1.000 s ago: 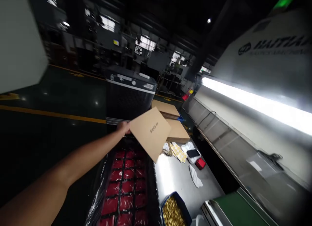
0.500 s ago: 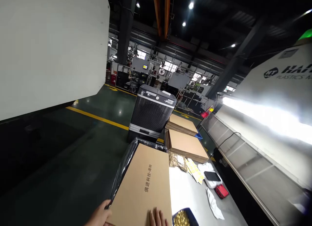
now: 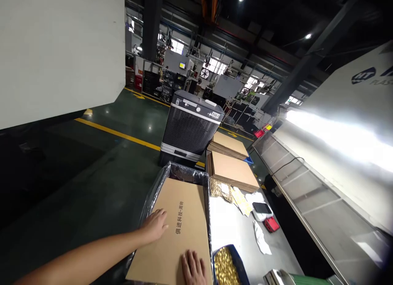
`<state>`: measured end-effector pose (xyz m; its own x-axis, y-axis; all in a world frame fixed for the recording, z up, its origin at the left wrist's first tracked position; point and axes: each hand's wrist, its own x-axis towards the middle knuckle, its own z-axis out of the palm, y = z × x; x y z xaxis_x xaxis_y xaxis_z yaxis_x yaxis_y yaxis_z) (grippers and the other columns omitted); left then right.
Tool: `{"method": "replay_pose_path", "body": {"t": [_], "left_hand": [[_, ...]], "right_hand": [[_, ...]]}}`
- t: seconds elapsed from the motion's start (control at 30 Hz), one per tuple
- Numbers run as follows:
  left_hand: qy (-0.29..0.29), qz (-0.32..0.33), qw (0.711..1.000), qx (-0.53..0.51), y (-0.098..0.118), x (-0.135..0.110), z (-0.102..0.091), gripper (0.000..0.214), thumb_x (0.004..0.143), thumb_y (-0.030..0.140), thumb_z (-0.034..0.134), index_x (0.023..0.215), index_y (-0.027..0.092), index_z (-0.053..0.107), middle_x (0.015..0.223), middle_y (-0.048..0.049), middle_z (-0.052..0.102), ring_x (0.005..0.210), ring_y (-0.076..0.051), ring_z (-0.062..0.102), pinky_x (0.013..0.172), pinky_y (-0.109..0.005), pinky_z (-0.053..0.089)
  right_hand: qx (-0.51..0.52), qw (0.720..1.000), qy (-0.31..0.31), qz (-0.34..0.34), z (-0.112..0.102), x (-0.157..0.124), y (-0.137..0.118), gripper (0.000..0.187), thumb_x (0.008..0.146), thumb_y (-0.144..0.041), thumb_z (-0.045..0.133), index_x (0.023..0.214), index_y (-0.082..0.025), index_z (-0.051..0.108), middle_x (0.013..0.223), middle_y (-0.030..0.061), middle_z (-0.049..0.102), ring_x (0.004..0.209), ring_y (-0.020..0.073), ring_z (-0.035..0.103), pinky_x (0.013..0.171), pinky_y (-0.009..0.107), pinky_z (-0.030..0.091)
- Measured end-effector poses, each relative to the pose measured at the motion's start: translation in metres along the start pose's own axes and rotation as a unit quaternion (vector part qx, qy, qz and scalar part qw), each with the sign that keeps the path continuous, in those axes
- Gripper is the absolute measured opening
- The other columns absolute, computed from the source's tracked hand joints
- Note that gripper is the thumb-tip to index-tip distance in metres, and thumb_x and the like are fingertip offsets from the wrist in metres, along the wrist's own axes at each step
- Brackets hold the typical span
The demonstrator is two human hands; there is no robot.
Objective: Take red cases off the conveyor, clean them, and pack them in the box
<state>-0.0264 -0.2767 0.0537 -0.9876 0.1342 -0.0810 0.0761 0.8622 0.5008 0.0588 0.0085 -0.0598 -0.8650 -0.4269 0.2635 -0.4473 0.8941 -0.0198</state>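
**Big Factory Hall, Two Hands on a Cardboard Sheet**

Dark green floor (image 3: pixel 92 162) with a yellow line fills the big hall. Far past both hands stands a gray fan machine (image 3: pixel 188 127). Right under the hands lies the brown cardboard sheet (image 3: pixel 179 231), flat on top of a box lined with black plastic (image 3: pixel 156 191). The left hand (image 3: pixel 155 225) rests open and flat on the sheet's left part. The right hand (image 3: pixel 193 268) presses flat near the bottom edge. Just right of it sits a blue tray of gold bits (image 3: pixel 225 266).
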Motion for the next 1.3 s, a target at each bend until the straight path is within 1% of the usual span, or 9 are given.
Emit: {"method": "replay_pose_path", "body": {"t": [0.13,0.3,0.43,0.57,0.67,0.77,1.03,1.17,1.3], "left_hand": [[-0.062,0.034,0.997,0.016,-0.002,0.067,0.024,0.048,0.085,0.036,0.064,0.126,0.012,0.056,0.141,-0.0159,0.048,0.136,-0.031,0.038,0.114,-0.049,0.030],[-0.122,0.050,0.991,0.034,-0.018,0.131,0.055,0.072,0.083,0.053,0.064,0.142,0.016,0.043,0.156,-0.0153,0.028,0.145,-0.033,0.020,0.119,-0.056,0.014],[-0.131,0.043,0.989,0.051,-0.028,0.162,0.079,0.082,0.082,0.061,0.061,0.147,0.017,0.035,0.159,-0.0142,0.018,0.147,-0.035,0.009,0.119,-0.059,0.002],[-0.120,0.022,0.991,0.061,-0.034,0.178,0.101,0.080,0.086,0.064,0.052,0.149,0.020,0.030,0.161,-0.0115,0.013,0.148,-0.035,0.000,0.118,-0.061,-0.005],[-0.111,-0.002,0.991,0.069,-0.039,0.188,0.114,0.081,0.087,0.064,0.046,0.152,0.021,0.024,0.161,-0.0113,0.009,0.148,-0.035,-0.005,0.114,-0.066,-0.009],[-0.106,-0.023,0.991,0.076,-0.045,0.197,0.126,0.081,0.088,0.064,0.041,0.153,0.019,0.021,0.161,-0.0116,0.005,0.148,-0.034,-0.007,0.111,-0.070,-0.011],[-0.109,-0.027,0.989,0.094,-0.055,0.211,0.157,0.080,0.088,0.064,0.043,0.151,0.019,0.026,0.161,-0.0124,0.006,0.147,-0.035,-0.009,0.109,-0.074,-0.009],[-0.098,-0.015,0.989,0.114,-0.057,0.212,0.165,0.083,0.087,0.065,0.046,0.152,0.019,0.022,0.161,-0.0119,0.001,0.146,-0.034,-0.015,0.109,-0.071,-0.013],[-0.090,-0.008,0.987,0.134,-0.057,0.210,0.166,0.083,0.088,0.064,0.045,0.153,0.019,0.020,0.161,-0.0123,0.001,0.146,-0.033,-0.016,0.110,-0.070,-0.014]], "right_hand": [[-0.014,0.998,-0.059,-0.006,0.012,0.003,0.014,0.048,0.094,-0.037,0.044,0.141,-0.046,0.036,0.144,-0.0076,0.038,0.130,0.0238,0.049,0.104,0.041,0.050],[0.037,0.971,-0.227,-0.057,0.026,0.013,0.034,0.063,0.089,-0.041,0.048,0.146,-0.042,0.020,0.148,-0.0062,0.027,0.133,0.0261,0.044,0.104,0.042,0.051],[0.052,0.952,-0.297,0.048,0.017,0.035,0.027,0.062,0.089,-0.019,0.035,0.144,-0.046,0.022,0.150,-0.0130,0.018,0.142,0.0209,0.030,0.117,0.044,0.037],[0.115,0.883,-0.450,0.065,-0.012,0.074,0.021,0.066,0.088,-0.016,0.027,0.147,-0.044,0.018,0.152,-0.0156,0.007,0.147,0.0182,0.017,0.123,0.044,0.025],[0.123,0.858,-0.495,0.059,-0.029,0.102,0.021,0.069,0.087,-0.015,0.025,0.150,-0.040,0.015,0.153,-0.0144,0.001,0.149,0.0188,0.009,0.124,0.044,0.018],[0.127,0.845,-0.516,0.063,-0.033,0.119,0.021,0.068,0.088,-0.014,0.021,0.151,-0.038,0.017,0.155,-0.0135,0.001,0.149,0.0188,0.007,0.124,0.043,0.015],[0.131,0.833,-0.532,0.079,-0.001,0.132,0.024,0.072,0.085,-0.007,0.023,0.152,-0.035,0.025,0.157,-0.0100,0.009,0.148,0.0198,0.019,0.120,0.039,0.029],[0.129,0.830,-0.535,0.093,0.023,0.135,0.026,0.071,0.085,-0.004,0.023,0.150,-0.028,0.032,0.158,-0.0024,0.013,0.144,0.0216,0.029,0.115,0.035,0.036],[0.128,0.822,-0.546,0.102,0.044,0.130,0.019,0.076,0.078,-0.001,0.034,0.151,-0.023,0.031,0.159,0.0040,0.009,0.145,0.0255,0.026,0.114,0.035,0.037]]}}
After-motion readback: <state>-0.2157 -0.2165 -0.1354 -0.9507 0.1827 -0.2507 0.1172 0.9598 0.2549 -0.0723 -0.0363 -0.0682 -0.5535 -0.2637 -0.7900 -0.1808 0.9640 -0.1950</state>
